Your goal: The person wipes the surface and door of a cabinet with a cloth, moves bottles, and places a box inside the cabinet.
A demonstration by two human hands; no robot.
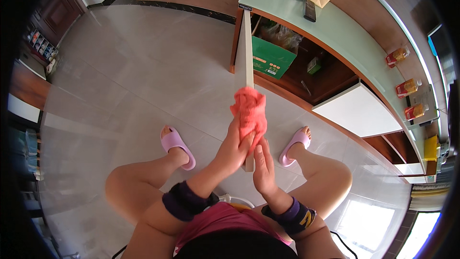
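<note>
A coral-red cloth is wrapped over the narrow edge of an opened white cabinet door, which juts out from the cabinet toward me. My left hand grips the cloth from the door's left side. On the right side, my right hand lies against the door just below the cloth, its fingers extended and nothing seen inside it. The door's near end shows between my two wrists. Part of the door is hidden by the cloth and my left hand.
Inside the long cabinet stand a green cardboard box and a small green carton. A second white door hangs open farther right. The glass top bears a black remote and several bottles. My slippered feet flank the door.
</note>
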